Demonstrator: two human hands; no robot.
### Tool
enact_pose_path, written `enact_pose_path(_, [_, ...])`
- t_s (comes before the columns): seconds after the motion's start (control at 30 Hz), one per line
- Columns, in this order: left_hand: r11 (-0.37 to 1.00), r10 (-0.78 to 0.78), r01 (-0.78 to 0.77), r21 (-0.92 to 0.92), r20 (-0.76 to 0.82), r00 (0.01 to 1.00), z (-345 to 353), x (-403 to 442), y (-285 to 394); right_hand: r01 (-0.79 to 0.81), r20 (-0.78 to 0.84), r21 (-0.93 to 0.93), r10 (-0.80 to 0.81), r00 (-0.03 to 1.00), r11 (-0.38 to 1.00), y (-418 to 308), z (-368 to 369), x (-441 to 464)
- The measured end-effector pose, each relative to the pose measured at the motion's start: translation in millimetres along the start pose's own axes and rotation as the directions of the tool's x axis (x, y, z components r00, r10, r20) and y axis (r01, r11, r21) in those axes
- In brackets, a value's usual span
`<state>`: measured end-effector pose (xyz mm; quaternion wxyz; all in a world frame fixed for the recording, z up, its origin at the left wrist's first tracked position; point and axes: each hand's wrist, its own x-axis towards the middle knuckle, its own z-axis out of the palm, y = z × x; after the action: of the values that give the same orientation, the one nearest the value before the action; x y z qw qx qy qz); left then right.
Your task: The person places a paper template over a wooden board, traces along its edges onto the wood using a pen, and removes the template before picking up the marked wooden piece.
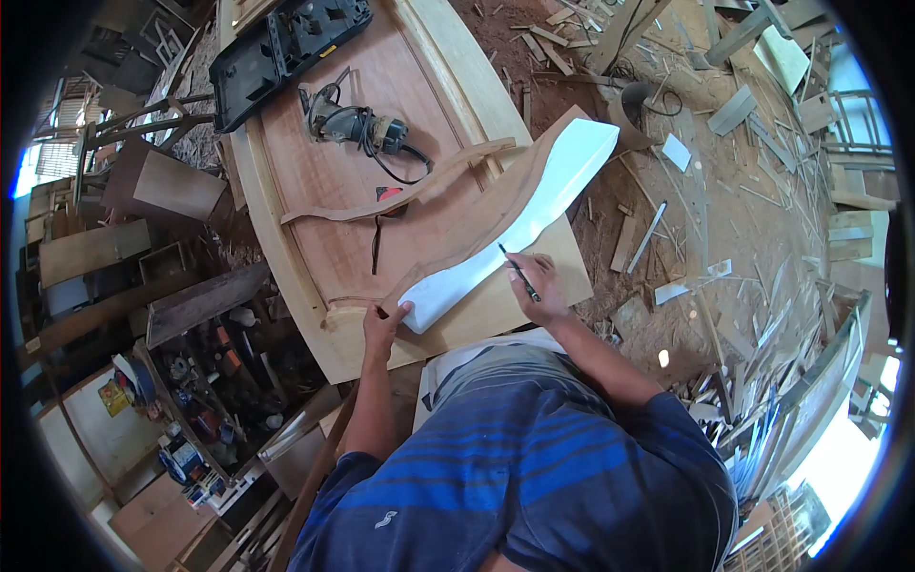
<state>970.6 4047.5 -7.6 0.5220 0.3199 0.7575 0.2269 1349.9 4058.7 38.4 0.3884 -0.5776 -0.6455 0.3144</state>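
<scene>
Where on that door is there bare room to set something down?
Most of it is on the door between the curved strip and left hand. A smaller patch borders the right hand. Farther up, the tool and case crowd it.

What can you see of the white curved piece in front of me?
The white curved piece is long, with wavy edges and an angular far end; material unclear. It lies diagonally over a brown board. The left hand touches its near end; the right hand holds a pencil-like tool at it.

Right fingers (pixel 518 259) hold pencil (pixel 530 288) over white strip (pixel 522 232); left fingers (pixel 404 309) hold strip's near end.
</scene>
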Motion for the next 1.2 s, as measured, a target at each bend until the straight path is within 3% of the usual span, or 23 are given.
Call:
enact_pose_path(0.27, [0.999,-0.017,0.020,-0.036,0.075,0.997,-4.9,-3.1,5.7,-0.048,-0.120,-0.020,0.045,0.992,0.999,-3.7,19.4,0.8])
enact_pose_path(0.47, [0.999,0.009,-0.011,0.043,0.047,0.999,-4.6,-0.1,1.6,-0.018,-0.052,-0.047,0.015,0.999,0.999,-2.6,13.1,1.3])
enact_pose_path(0.53, [0.997,-0.004,0.001,0.072,0.037,0.999,-5.1,-0.5,2.5,-0.011,-0.113,-0.102,-0.001,0.994,0.995,5.6,8.9,5.6])
enact_pose_path(0.77, [0.999,0.016,-0.018,0.044,0.051,0.999,-2.4,-2.9,7.6,0.028,-0.059,-0.095,-0.034,0.998,0.995,1.1,1.6,6.3])
enact_pose_path(0.9, [1.000,0.019,-0.020,0.021,0.054,0.998,-0.9,-4.3,9.3,0.024,-0.148,-0.151,-0.047,0.988,0.988,16.4,-0.6,8.1])
enact_pose_path(1.1, [1.000,0.025,-0.024,-0.013,0.040,0.999,-1.2,1.9,-3.6,0.052,-0.056,-0.124,-0.059,0.997,0.991,8.0,-8.6,8.9])
enact_pose_path(1.2, [1.000,0.014,-0.014,-0.008,0.032,0.999,0.3,-0.5,-0.7,0.023,-0.143,-0.184,-0.050,0.988,0.983,20.7,-13.3,16.1])
